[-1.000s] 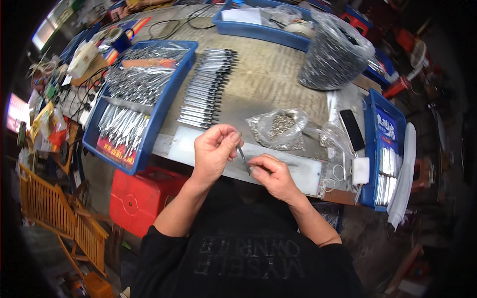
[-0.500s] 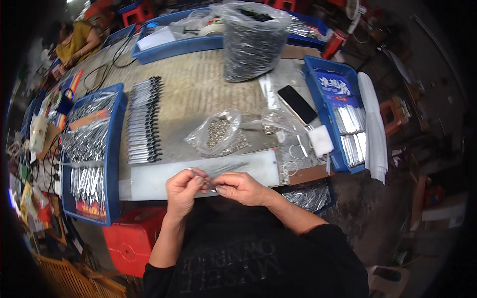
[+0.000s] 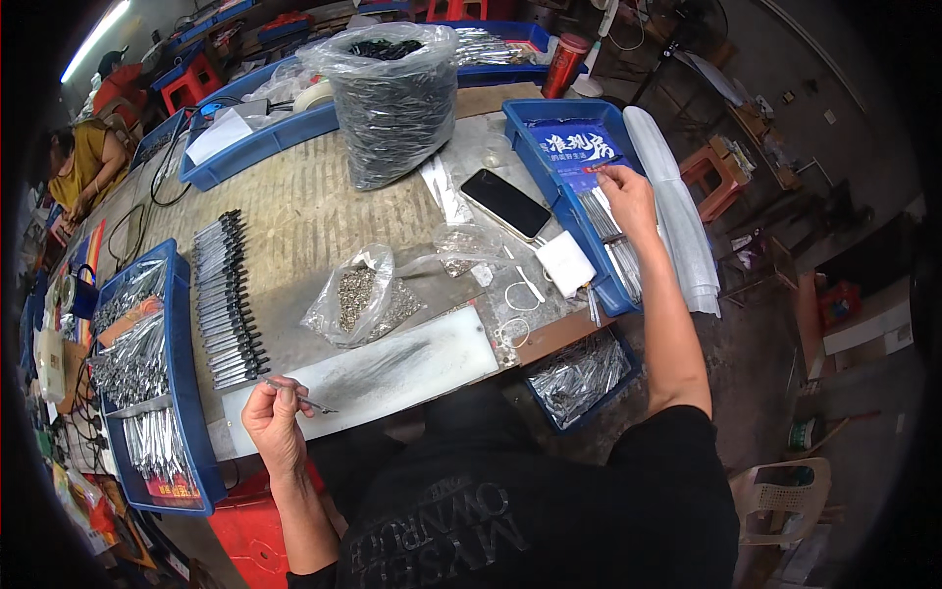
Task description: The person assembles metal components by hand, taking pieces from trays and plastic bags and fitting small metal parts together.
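Over the left end of the white board (image 3: 432, 363), my left hand (image 3: 276, 427) pinches a slim dark pen-like part (image 3: 312, 401) between thumb and fingers. My right hand (image 3: 631, 203) reaches over the right blue tray (image 3: 522, 123), its fingertips pinched together; whatever is between them is too small to make out. Beneath that hand, silver slim parts (image 3: 599, 216) lie in the tray beside a blue printed sheet (image 3: 564, 147). A row of silver pen-like pieces with black ends (image 3: 228, 304) lies left of the board.
A left blue tray (image 3: 191, 393) holds many silver parts. An open plastic bag of small metal pieces (image 3: 358, 294), a phone (image 3: 505, 204) and a white square block (image 3: 566, 263) lie mid-table. Behind stands a large bag of dark parts (image 3: 397, 118). Another person (image 3: 93, 162) sits far left.
My hands, together over the board before, have parted. The right went to the right tray; the left moved left with the pen-like part. The view has shifted to the right.
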The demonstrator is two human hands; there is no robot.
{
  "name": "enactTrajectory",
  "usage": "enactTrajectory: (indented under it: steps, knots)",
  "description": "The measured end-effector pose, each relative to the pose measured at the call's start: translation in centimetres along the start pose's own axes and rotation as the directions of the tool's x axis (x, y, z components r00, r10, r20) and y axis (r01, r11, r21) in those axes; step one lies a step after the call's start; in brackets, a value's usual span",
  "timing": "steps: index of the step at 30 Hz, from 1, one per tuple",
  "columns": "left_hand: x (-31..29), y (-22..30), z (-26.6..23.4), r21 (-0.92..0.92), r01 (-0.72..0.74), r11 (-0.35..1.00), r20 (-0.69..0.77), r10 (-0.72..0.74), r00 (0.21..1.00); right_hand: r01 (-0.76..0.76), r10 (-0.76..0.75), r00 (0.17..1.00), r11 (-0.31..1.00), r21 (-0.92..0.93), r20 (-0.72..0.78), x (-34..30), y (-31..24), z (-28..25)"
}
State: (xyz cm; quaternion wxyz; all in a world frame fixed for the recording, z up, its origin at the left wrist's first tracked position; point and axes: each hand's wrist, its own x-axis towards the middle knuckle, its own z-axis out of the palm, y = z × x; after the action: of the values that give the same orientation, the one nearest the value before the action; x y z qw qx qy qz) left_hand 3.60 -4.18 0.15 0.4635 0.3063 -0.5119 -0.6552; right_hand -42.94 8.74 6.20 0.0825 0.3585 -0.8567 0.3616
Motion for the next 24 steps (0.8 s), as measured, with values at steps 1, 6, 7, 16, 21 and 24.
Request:
enactTrajectory:
  steps: [1, 6, 7, 16, 21, 24]
  knots:
    - [0.0, -0.2, 0.1, -0.003, 0.000, 1.000, 0.006, 0.000, 1.000, -0.014, 0.018, 0.999, 0.992, -0.126, 0.028, 1.0, 2.2, -0.1]
    - [0.1, -0.7, 0.2, 0.009, 0.029, 1.000, 0.013, -0.029, 1.000, -0.051, 0.256, 0.915, 0.840, -0.540, 0.312, 3.2, 8.2, 0.8]
    - [0.0, -0.7, 0.2, 0.013, 0.030, 0.999, 0.010, -0.030, 0.999, -0.050, 0.256, 0.914, 0.842, -0.538, 0.316, 3.0, 6.9, 0.9]
    - [-0.1, -1.4, 0.9, -0.011, 0.044, 0.999, -0.004, -0.044, 0.999, 0.031, 0.346, 0.859, 0.700, -0.714, 0.377, 2.3, 3.2, 0.6]
    - [-0.1, -1.6, 0.5, 0.014, 0.047, 0.999, 0.030, -0.047, 0.998, 0.062, 0.325, 0.858, 0.704, -0.708, 0.398, 2.6, 4.4, 0.5]
    - [-0.3, -1.7, 0.7, 0.002, 0.035, 0.999, 0.005, -0.035, 0.999, 0.080, 0.310, 0.861, 0.701, -0.709, 0.404, 2.5, 4.5, 0.4]
